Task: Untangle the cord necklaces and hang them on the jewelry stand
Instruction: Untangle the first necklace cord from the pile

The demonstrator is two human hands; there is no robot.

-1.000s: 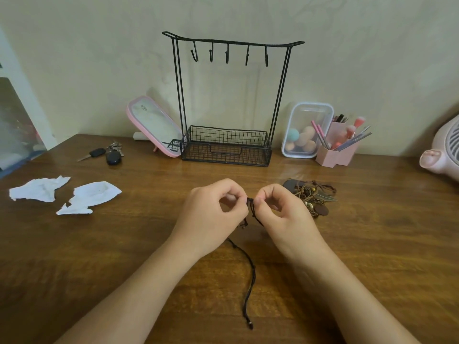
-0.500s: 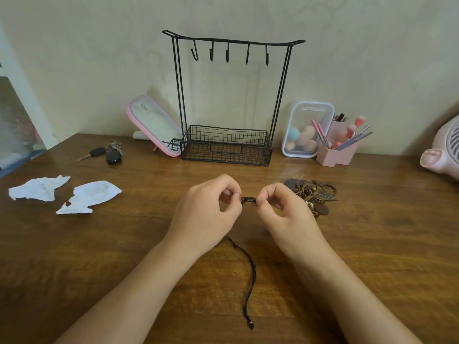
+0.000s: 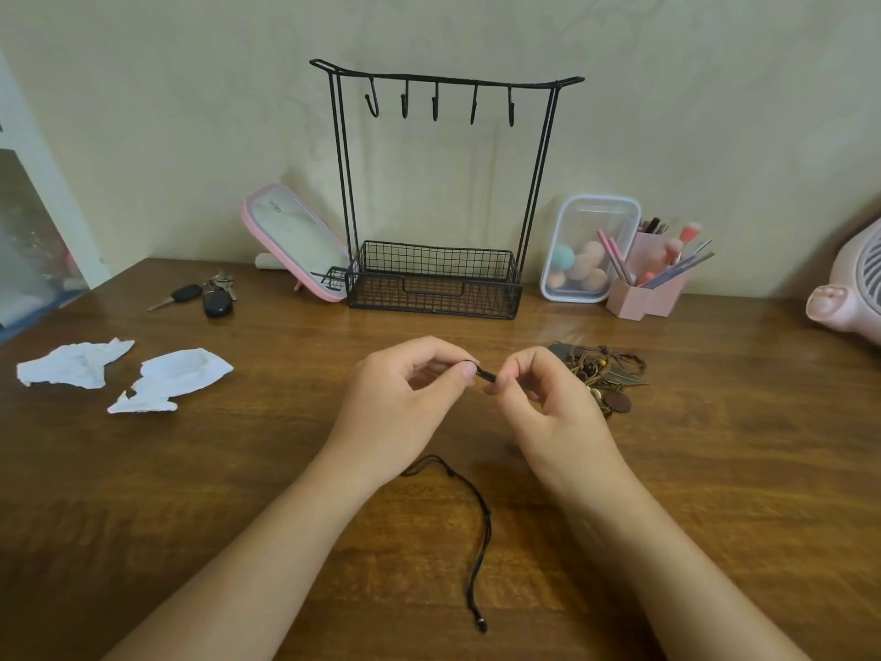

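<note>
we see both hands raised over the table [image 3: 238, 469], close together at mid-frame. left hand [image 3: 405, 407] pinches a black cord [image 3: 485, 373] between thumb and forefinger, other fingers curled. right hand [image 3: 548, 412] pinches the same cord just beside it with thumb and forefinger, rest of the fingers loosely curled. a short stretch of cord shows between the two pinches, tilted down toward the right. below that the cord is hidden by the hands and we cannot tell its path. it shows again on the table under the left wrist and curves toward us, ending in a bead [image 3: 482, 626] near the bottom edge.

pile [image 3: 605, 379] of tangled brown necklaces with beads and pendants lies on the table just right of the right hand, partly hidden by it.

stand [image 3: 443, 80] is black wire, upright at the back by the wall [image 3: 190, 112], well apart from the hands. it has five hooks [image 3: 435, 107] on the top bar and a mesh basket [image 3: 434, 288] at the base.

pink mirror [image 3: 295, 240] leans just left of the basket, keys [image 3: 205, 295] further left. two crumpled tissues [image 3: 171, 379] lie at the left. clear box [image 3: 586, 250] of sponges and pink holder [image 3: 653, 288] with brushes sit right of the stand. pink fan [image 3: 853, 288] is at the right edge.
</note>
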